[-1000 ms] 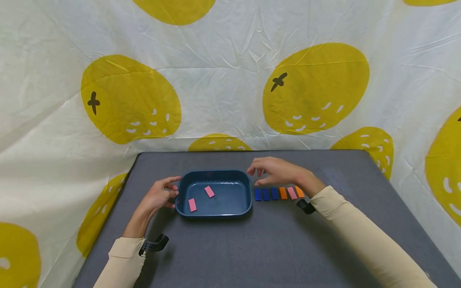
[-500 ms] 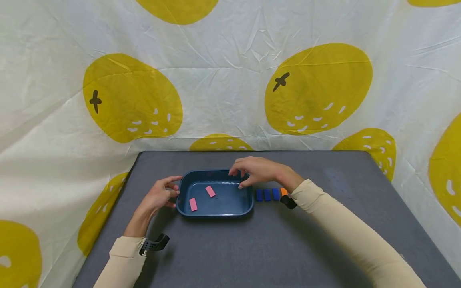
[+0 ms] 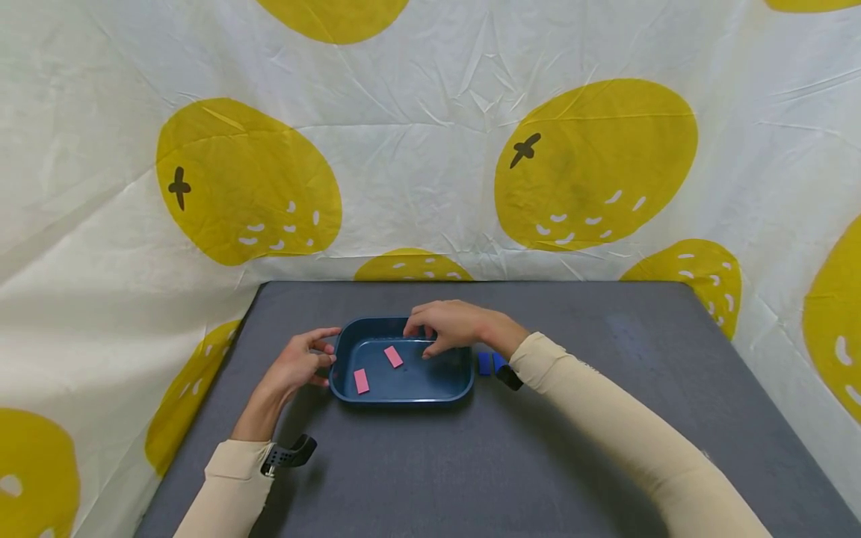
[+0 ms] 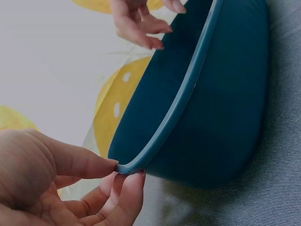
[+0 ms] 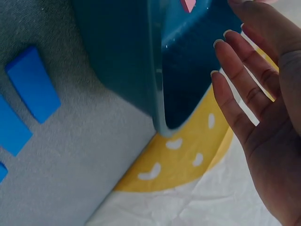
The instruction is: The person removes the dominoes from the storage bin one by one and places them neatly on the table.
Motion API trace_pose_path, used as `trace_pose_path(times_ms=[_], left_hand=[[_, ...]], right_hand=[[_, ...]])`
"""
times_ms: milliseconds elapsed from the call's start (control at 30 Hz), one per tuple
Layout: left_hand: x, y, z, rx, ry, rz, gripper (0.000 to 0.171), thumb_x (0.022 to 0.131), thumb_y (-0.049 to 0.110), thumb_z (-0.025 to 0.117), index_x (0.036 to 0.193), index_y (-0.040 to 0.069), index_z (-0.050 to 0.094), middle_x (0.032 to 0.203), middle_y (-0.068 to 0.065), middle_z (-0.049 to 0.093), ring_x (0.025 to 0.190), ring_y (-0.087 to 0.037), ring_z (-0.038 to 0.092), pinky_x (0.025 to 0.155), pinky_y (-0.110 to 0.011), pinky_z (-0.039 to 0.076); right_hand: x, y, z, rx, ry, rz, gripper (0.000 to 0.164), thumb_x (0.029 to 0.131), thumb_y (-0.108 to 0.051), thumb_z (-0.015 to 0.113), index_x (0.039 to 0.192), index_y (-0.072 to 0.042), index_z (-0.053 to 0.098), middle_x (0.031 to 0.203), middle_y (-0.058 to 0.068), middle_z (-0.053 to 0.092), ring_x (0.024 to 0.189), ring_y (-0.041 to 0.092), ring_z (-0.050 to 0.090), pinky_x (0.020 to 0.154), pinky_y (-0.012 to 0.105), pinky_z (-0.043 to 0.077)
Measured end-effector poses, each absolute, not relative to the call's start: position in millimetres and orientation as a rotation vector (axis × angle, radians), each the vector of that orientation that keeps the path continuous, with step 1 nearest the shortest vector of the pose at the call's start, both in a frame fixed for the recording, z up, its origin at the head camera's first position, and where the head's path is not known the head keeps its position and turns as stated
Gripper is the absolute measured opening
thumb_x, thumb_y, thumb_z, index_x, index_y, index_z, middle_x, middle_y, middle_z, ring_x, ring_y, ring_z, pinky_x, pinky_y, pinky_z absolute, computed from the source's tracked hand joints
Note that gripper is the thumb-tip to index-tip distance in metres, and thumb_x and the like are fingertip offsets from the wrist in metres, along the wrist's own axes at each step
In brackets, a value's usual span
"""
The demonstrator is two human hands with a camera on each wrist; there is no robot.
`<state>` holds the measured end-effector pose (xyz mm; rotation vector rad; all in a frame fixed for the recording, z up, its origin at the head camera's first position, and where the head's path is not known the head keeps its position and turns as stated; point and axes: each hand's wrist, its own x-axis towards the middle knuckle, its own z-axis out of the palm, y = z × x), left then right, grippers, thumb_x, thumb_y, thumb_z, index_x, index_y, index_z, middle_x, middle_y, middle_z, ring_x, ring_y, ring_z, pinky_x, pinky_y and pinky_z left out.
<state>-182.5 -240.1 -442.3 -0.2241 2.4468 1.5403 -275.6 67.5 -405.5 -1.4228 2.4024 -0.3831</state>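
My left hand (image 3: 296, 364) pinches the left rim of a dark blue rectangular tray (image 3: 402, 404); in the left wrist view its thumb lies on one side of the lip and the fingertips on the other. Two small pink blocks (image 3: 393, 356) rest on the tray's floor, toward its left half. Over the right half of the tray hovers my right hand (image 3: 452, 325), thumb apart from loosely bent fingers and nothing visible between them. The right wrist view shows that palm bare, beside the tray wall, with part of a pink block (image 5: 188, 4) at the top edge.
Just right of the tray, blue blocks (image 5: 34, 84) lie in a row on the grey table (image 3: 417, 471); my right wrist and sleeve hide the rest of the row. A white cloth (image 3: 417, 179) with yellow fruit shapes hangs behind the table.
My right hand has moved left, from beside the tray's right rim to over its inside. Its forearm now covers the orange and pink blocks of the row. The left hand keeps its place.
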Motion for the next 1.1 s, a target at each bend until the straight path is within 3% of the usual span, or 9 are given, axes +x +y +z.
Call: trace_pose_path(times_ms=[200,633,1100], left_hand=[[-183,-240,-444,-0.224,2.445,1.544,0.055,0.099,-0.005,0.054,0.151,0.013,0.048,0.122,-0.021,0.049,0.096,-0.031,0.057,0.067,-0.037,0.062],[-182,-239,-441,-0.212,2.432,1.561,0.055,0.099,-0.005,0.055,0.151,0.012,0.048,0.122,-0.021,0.048,0.096,-0.031,0.057,0.065,-0.037,0.061],[-184,-238,-441,-0.214,2.444,1.551,0.055,0.098,-0.005,0.055,0.15,0.012,0.049,0.12,-0.021,0.048,0.092,-0.031,0.058,0.065,-0.037,0.061]], right_hand=[[-275,54,-410,-1.408,2.414,-0.333,0.045,0.089,-0.027,0.08,0.132,-0.019,0.066,0.123,0.001,0.063,0.107,0.024,0.063,0.086,0.03,0.053],[-280,26,-420,-1.453,2.415,-0.176,0.046,0.089,-0.028,0.08,0.132,-0.016,0.067,0.119,-0.001,0.063,0.092,0.012,0.059,0.081,0.027,0.053],[-282,2,-431,-1.454,2.471,0.049,0.042,0.091,-0.027,0.078,0.131,-0.019,0.069,0.124,0.0,0.063,0.105,0.016,0.061,0.095,0.035,0.054]])
